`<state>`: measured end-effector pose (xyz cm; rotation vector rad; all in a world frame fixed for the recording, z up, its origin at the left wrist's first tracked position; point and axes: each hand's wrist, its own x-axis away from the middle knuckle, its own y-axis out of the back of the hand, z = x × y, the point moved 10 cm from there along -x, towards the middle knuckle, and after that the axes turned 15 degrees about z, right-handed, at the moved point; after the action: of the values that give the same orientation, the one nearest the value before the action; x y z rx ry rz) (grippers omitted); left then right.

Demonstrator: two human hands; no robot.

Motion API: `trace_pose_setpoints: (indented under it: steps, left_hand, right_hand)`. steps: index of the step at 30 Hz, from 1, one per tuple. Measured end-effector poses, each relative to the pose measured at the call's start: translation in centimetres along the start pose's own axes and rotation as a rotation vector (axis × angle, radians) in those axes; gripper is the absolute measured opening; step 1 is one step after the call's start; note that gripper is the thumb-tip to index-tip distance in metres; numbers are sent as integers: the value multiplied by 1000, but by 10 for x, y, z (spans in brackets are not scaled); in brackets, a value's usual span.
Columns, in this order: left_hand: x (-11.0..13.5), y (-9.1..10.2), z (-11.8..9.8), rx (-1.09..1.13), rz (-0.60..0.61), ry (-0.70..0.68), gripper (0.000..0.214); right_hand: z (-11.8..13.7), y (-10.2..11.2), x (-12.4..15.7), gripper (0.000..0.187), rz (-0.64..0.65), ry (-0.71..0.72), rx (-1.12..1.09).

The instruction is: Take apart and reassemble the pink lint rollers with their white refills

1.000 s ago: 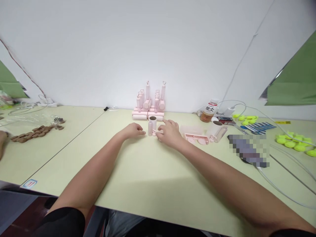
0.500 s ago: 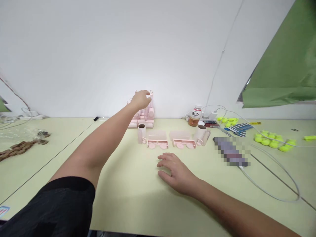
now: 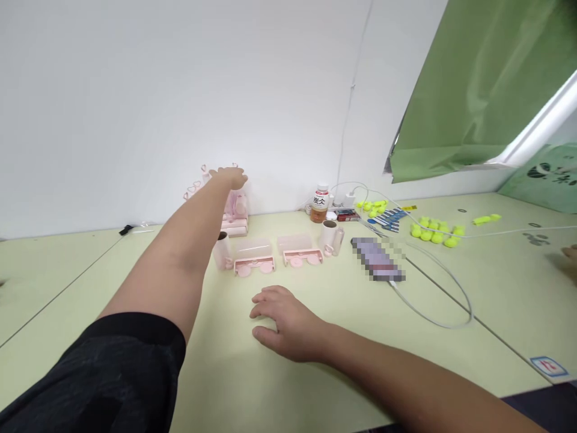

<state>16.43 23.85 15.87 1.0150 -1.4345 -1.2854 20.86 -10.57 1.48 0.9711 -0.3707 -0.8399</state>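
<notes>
My left hand [image 3: 231, 178] is stretched out over a stack of pink plastic pieces [image 3: 235, 207] against the wall. Its fingers are partly hidden but look extended, with no held thing showing. My right hand [image 3: 288, 325] hovers low over or rests on the table, fingers spread and holding nothing. In front of it lie two pink open cases with round discs, a left case [image 3: 255, 266] and a right case [image 3: 303, 257], with clear covers behind them. A white roll [image 3: 222, 251] stands at the left of the cases, and another roll [image 3: 329, 236] at the right.
Right of the cases lie a pixelated phone [image 3: 376, 258] and its white cable [image 3: 433, 323]. Behind are a labelled bottle [image 3: 320, 203], blue-and-white strips [image 3: 390, 219] and yellow-green pieces [image 3: 437, 231]. Another person's hand [image 3: 570, 252] shows at the right edge.
The view has turned right, so the table things sit further left. My left hand stays over the pink stack, its fingers less visible. My right hand keeps its place before the cases.
</notes>
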Motion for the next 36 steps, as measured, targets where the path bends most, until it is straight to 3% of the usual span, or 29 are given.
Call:
trace_pose_setpoints:
  steps: [5, 12, 16, 20, 22, 24, 27, 30, 32, 34, 36]
  left_hand:
    - [-1, 9, -1, -42, -72, -37, 54]
    - [21, 28, -26, -119, -221, -170, 44]
    - [65, 59, -50, -36, -439, -348, 37]
    - [142, 68, -55, 167, -631, -523, 36]
    - [187, 56, -49, 289, -723, -592, 34]
    - [230, 32, -37, 381, -804, -623, 34]
    - [274, -18, -19, 440, -831, -612, 33]
    - [286, -67, -1, 367, -712, -506, 35]
    - [278, -98, 7, 199, -515, -378, 33]
    - [272, -123, 13, 30, -365, -265, 26]
    - [274, -138, 8, -82, -299, -252, 23]
  right_hand:
    - [2, 0, -3, 26, 18, 1, 3]
    - [3, 3, -3, 25, -6, 16, -28]
    - [-23, 13, -2, 28, -79, -68, -188]
    - [-77, 31, 2, 37, -295, -208, -721]
    - [-96, 38, 5, 41, -416, -201, -1055]
    - [-99, 49, 6, 46, -495, -110, -1301]
    - [-91, 65, 8, 43, -527, 16, -1353]
    - [-96, 53, 9, 40, -498, -103, -1331]
    - [-101, 38, 7, 42, -448, -193, -1291]
    - [-104, 27, 5, 44, -420, -255, -1212]
    - [-103, 19, 3, 46, -401, -280, -1141]
